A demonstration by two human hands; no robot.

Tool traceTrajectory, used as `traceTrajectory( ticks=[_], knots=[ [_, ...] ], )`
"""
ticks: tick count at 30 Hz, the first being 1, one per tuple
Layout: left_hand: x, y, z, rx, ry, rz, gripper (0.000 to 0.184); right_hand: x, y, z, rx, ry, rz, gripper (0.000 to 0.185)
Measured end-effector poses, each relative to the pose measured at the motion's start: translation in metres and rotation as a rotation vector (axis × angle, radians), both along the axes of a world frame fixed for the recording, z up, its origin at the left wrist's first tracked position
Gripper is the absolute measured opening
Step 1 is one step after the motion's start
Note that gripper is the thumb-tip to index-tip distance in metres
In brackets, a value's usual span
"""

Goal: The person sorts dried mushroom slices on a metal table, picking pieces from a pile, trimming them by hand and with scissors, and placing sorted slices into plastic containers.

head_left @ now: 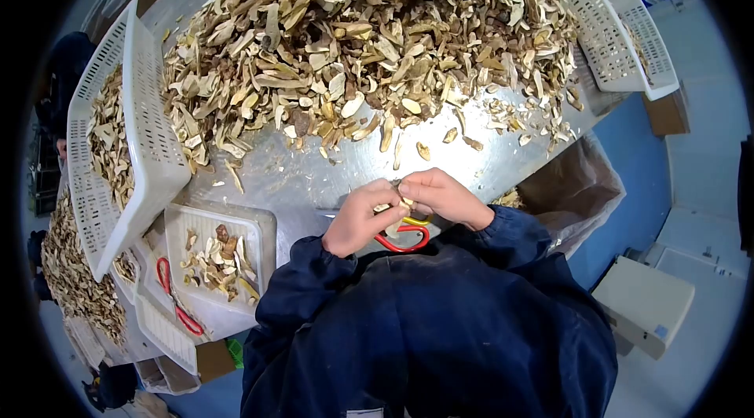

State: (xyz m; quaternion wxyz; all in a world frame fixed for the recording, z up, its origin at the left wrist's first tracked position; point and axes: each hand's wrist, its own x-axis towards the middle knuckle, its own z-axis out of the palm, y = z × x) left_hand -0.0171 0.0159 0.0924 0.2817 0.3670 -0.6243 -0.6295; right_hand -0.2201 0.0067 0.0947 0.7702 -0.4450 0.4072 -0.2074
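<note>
My left hand [361, 218] and my right hand [445, 196] meet near the table's front edge, fingers pinched together. Between the fingertips is a small pale piece of dried mushroom [407, 203], largely covered by the fingers. Just below the hands show the red and yellow handles of a pair of scissors [408, 249]; whether they lie on the table or hang from a hand, I cannot tell. A few loose mushroom slices [423, 151] lie on the metal table [294, 182] beyond my fingers, in front of a large heap of dried mushroom slices [377, 49].
To the left, a white perforated basket [149, 104] stands tilted, holding slices. A white tray [263, 241] has mushroom pieces in it, with red-handled scissors [174, 296] beside it. Another basket [601, 25] is at the far right, above a lined bin [585, 174]. Other people are at the left.
</note>
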Motion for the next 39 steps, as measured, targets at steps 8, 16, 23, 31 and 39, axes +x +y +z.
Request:
traceTrajectory(
  ticks=[8,16,23,31,39],
  knots=[
    [0.017,0.011,-0.018,0.914,1.013,0.268,0.013,-0.019,-0.053,0.007,-1.047,1.022,-0.331,0.034],
    [0.021,0.017,-0.062,1.183,1.361,0.126,0.024,-0.026,-0.060,-0.020,-0.827,0.674,-0.390,0.019],
    [-0.009,0.013,-0.029,1.193,1.092,0.366,0.033,-0.002,-0.013,0.028,-0.235,0.325,-0.303,0.025],
    [0.000,0.020,-0.039,1.287,1.189,0.389,0.014,-0.015,-0.075,-0.024,-0.951,1.197,-0.363,0.020],
    [0.007,0.010,-0.025,0.909,0.755,0.289,0.029,-0.015,-0.047,-0.001,-0.306,0.364,-0.411,0.011]
  ],
)
